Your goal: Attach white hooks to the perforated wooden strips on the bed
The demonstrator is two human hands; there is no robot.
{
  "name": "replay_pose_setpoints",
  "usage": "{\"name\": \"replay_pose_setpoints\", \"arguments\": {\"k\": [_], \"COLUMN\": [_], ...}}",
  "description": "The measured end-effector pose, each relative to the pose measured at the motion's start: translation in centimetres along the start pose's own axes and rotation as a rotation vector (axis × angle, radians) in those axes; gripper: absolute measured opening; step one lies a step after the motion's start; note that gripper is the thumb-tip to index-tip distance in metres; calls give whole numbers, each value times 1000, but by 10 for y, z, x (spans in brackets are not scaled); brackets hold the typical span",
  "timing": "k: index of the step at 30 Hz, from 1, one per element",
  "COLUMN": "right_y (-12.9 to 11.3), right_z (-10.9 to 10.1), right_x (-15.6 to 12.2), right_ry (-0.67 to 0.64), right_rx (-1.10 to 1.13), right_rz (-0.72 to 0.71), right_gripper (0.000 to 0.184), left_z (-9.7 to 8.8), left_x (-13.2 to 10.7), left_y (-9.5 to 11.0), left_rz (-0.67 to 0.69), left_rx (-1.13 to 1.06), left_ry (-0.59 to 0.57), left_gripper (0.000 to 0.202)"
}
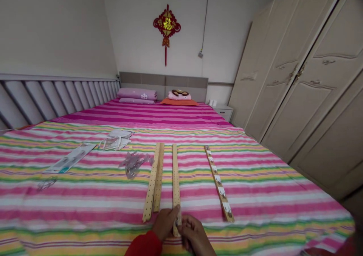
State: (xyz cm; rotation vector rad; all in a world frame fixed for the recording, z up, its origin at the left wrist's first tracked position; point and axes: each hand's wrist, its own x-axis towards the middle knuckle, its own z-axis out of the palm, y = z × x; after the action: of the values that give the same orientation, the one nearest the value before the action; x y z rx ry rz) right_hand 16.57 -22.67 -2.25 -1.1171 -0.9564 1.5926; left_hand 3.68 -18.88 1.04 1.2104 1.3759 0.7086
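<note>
A narrow wooden strip (175, 176) with rows of holes lies lengthwise on the bed before me. My left hand (165, 222) is closed on its near end from the left, thumb on top. My right hand (195, 234) is beside the same end, fingers pinched together at the strip's right edge; what they hold is hidden. A small dark metal piece (177, 222) shows on the strip between the hands. Two more strips, a perforated one (151, 186) and a plainer one (159, 184), lie to the left. On the right rests a wooden strip with white hooks (217, 179).
Left of the strips are small clear plastic bags (134, 164), white packaging (116, 139), a flat long package (70, 159) and a thin wire-like bundle (47, 183). A striped sheet (255, 195) covers the bed. Wardrobes (300, 108) stand at right, a rail (59, 97) at left.
</note>
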Motion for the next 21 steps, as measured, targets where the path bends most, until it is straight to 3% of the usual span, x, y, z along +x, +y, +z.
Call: {"name": "replay_pose_setpoints", "arguments": {"k": [8,17,21], "right_y": [17,10,13], "right_z": [5,-6,-8], "right_x": [18,9,8], "right_ry": [145,4,-34], "right_rx": [58,193,266], "right_rz": [3,62,82], "right_gripper": [47,41,48], "left_z": [8,7,-2], "left_x": [11,3,-10], "left_y": [-11,-12,-10], "left_rz": [-84,-29,-128], "left_rx": [-124,-217,-119], "left_ry": [-1,-114,-118], "left_gripper": [58,70,72]}}
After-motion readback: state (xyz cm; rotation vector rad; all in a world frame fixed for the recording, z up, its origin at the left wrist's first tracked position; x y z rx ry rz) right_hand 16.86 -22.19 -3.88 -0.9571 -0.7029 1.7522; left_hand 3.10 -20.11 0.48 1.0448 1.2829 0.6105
